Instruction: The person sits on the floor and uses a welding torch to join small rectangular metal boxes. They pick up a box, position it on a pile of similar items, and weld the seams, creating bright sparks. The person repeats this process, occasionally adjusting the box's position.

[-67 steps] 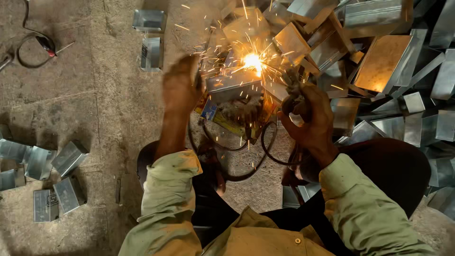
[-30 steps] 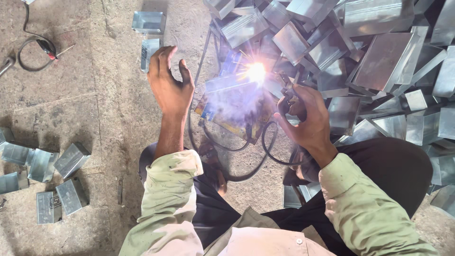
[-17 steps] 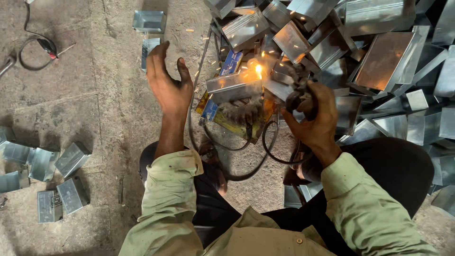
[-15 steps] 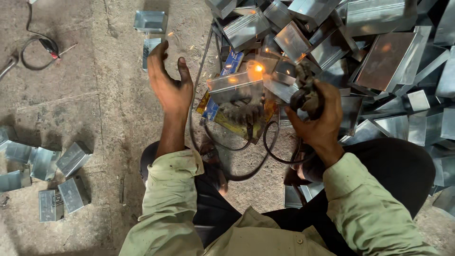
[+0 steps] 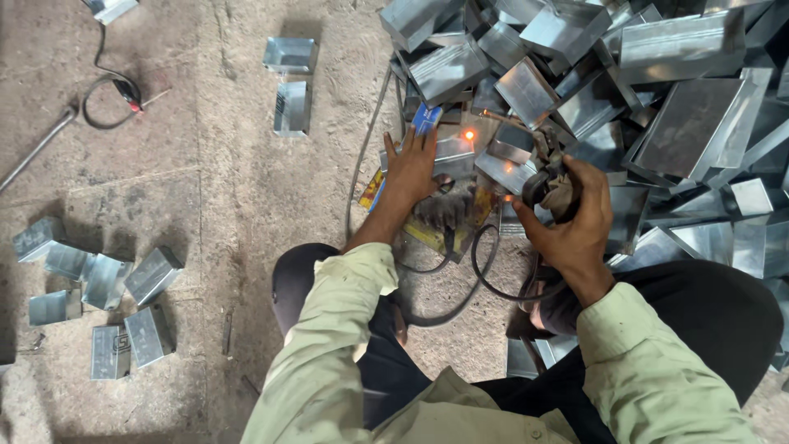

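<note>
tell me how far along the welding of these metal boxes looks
Done, it seems: a small group of boxes lies set apart on the floor at the left, with two more near the top. In hand: the left hand presses flat on one box, which shows a glowing orange spot, while the right hand grips the welding holder. Left: a large heap of boxes at the right.

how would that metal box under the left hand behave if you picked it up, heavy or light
The metal box looks like thin folded sheet, so probably light and stiff. Its flat sides suggest sliding rather than rolling. An orange glow beside the left hand hints it may be hot there.
</note>
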